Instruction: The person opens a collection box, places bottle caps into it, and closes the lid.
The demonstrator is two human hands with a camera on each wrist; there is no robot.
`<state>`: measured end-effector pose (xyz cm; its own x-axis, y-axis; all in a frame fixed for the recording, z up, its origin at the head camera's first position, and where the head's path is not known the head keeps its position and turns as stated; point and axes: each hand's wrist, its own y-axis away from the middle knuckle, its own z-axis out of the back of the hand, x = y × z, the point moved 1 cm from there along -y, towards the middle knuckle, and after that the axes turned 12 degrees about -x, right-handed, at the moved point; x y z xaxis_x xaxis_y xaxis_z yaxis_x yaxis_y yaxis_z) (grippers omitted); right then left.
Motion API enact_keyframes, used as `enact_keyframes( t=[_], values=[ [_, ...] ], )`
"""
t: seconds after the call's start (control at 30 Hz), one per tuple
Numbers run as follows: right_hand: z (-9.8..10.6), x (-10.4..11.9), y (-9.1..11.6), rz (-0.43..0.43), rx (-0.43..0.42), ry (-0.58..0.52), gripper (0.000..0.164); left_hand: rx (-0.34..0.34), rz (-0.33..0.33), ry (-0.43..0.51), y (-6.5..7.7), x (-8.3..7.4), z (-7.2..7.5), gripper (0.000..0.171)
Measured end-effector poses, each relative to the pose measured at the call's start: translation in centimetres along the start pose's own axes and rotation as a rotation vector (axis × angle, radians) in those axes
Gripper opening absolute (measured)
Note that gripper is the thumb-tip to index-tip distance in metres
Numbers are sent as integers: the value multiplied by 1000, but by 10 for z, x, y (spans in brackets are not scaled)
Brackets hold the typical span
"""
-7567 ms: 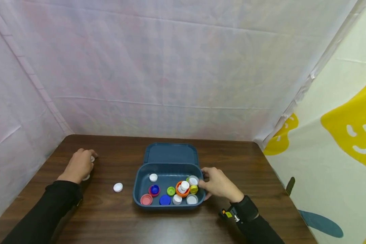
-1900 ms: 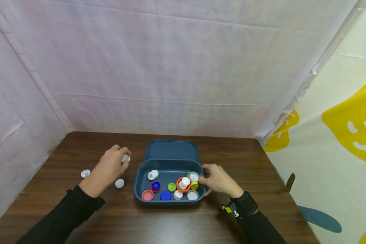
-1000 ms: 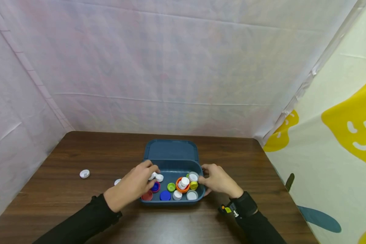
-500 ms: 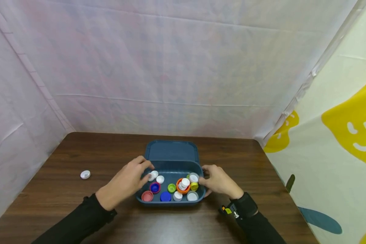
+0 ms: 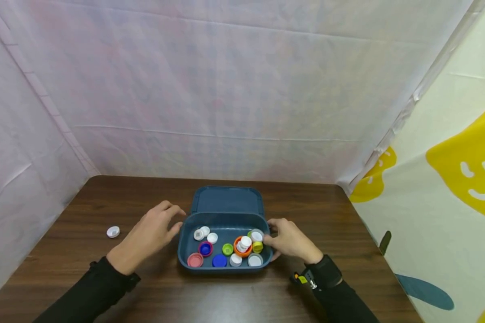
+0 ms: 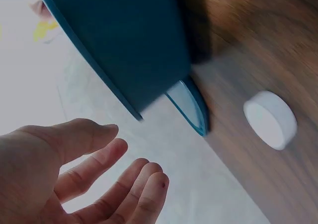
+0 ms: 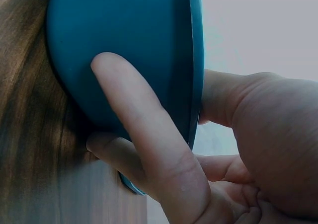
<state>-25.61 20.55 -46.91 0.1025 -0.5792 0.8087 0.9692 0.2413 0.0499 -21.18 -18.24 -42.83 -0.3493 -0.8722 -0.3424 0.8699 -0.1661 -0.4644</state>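
Observation:
My left hand (image 5: 147,235) hovers just left of the blue box (image 5: 222,269), fingers relaxed and holding nothing. In the left wrist view its fingertips are apart from the box wall, and a white bottle cap (image 6: 271,119) lies on the table nearby. My right hand (image 5: 291,242) grips the box's right wall, thumb over the rim and fingers along the outside (image 7: 144,114). Inside the box, white caps (image 5: 212,237) lie at the back left. A pink cap (image 5: 195,259), a blue cap (image 5: 219,260), a green cap (image 5: 227,249) and an orange cap (image 5: 237,252) are also there.
Another white cap (image 5: 113,232) lies on the wooden table (image 5: 210,300) at the left. The box's lid (image 5: 228,199) lies folded back behind it. White sheets (image 5: 218,89) hang behind the table's far edge.
My left hand carried white caps from the left of the table into the box, let go of them and drew back leftward. The right hand has kept its grip on the box wall.

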Motion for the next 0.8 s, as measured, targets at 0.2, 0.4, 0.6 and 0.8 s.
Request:
enact_keyframes(
  t=[0.2,0.4,0.6,0.8],
  values=[
    [0,0,0,-2,1,14,52,-9,16,-20,1,28,6,27],
    [0,1,0,-16,3,22,52,12,60,-38,7,58,10,28],
    [0,2,1,-8,5,28,51,70,140,-65,15,85,16,33],
    [0,2,1,-5,3,23,52,131,201,-110,24,112,22,39]
  ],
)
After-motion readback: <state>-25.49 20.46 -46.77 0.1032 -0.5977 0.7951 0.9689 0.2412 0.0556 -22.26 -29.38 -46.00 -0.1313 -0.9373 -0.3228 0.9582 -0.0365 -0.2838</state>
